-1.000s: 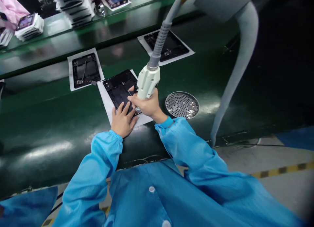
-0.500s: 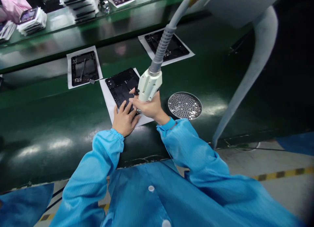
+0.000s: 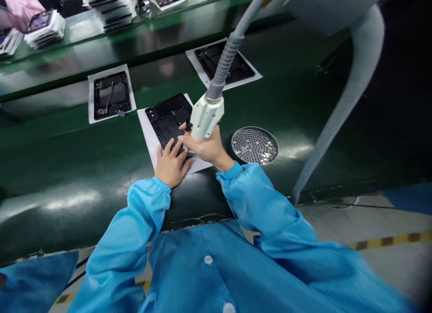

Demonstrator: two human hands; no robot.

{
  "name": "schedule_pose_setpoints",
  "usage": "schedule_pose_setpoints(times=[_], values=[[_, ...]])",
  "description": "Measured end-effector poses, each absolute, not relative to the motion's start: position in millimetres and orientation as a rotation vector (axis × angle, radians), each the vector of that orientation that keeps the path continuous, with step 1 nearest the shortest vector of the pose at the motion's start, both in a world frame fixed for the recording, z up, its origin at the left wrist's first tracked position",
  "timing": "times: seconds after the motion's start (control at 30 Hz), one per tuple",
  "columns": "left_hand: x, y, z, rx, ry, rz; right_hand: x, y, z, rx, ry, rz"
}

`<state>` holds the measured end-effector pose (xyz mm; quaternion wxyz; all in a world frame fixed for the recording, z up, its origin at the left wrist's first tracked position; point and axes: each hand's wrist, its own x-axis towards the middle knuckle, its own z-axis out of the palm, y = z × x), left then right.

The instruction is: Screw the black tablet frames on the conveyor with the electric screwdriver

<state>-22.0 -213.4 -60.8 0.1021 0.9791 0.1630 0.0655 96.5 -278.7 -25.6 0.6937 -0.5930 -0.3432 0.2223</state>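
A black device frame lies on a white sheet on the green conveyor belt. My left hand rests flat on the near end of the frame, fingers spread. My right hand is closed round the white body of an electric screwdriver, which stands upright with its tip down at the frame's near right edge. A grey ribbed hose runs up from the tool out of view.
A round perforated metal dish of screws sits right of my hands. Two more black frames on white sheets lie farther along the belt. Stacked trays stand on the far shelf.
The two far frames on their sheets have shifted slightly left on the belt. My hands and the screwdriver stay on the near frame.
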Motion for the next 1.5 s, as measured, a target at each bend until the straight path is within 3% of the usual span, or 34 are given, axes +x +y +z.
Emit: schedule_pose_setpoints(times=[0.37,0.7,0.83,0.93,1.07,1.3,1.5], values=[[-22.5,-211.9,-59.0,2.895,0.488,0.209,96.2,-281.0,-23.1,-1.292,-0.74,0.534],[-55.6,-218.3,-57.4,2.902,0.438,0.24,116.8,-308.7,-8.9,-1.293,-0.619,0.237],[-66.9,-204.0,-42.2,2.693,0.956,0.446,119.5,-313.9,-7.7,-1.315,-0.614,0.205],[-70.5,-197.8,-29.7,2.451,1.512,0.284,118.3,-317.7,-5.7,-1.305,-0.659,0.192],[-73.1,-197.1,-32.5,2.383,1.442,0.079,115.1,-322.4,-1.1,-1.301,-0.697,0.183],[-74.4,-153.3,-52.2,1.9,1.06,0.817,112.0,-324.6,-11.6,-1.351,-0.756,0.375],[-25.6,-67.5,-38.3,1.837,1.139,1.082,110.8,-312.0,-21.3,-1.382,-0.794,0.457]])
